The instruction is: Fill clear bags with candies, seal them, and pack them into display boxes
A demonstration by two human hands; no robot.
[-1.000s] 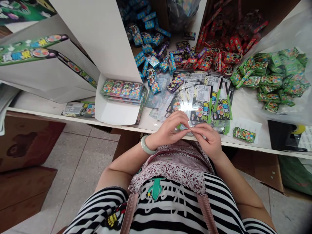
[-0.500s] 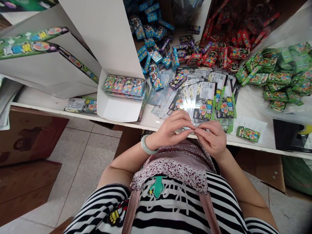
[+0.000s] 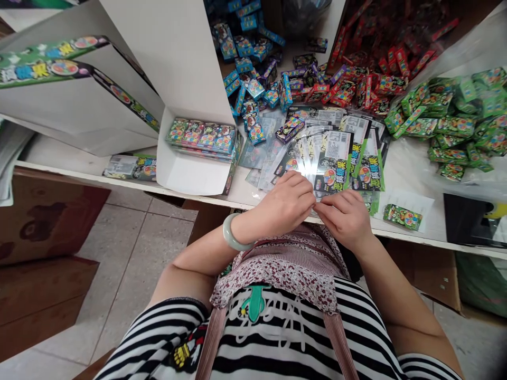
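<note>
Two bare hands over glossy plastic sachets

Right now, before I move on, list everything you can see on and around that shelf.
White shelf: one, white, under everything.
Candy boxes: many, blue, back centre.
Candy packets: many, red, back right.
Green packets: many, green, on clear plastic, right.
Printed plastic sheets: many, black and green, just beyond the hands.
Stacked packs: several, multicoloured, in white carton.
Cardboard boxes: some, brown, floor left.
Left hand: one, pale green bangle, at shelf edge.
Right hand: one, at shelf edge.
</note>
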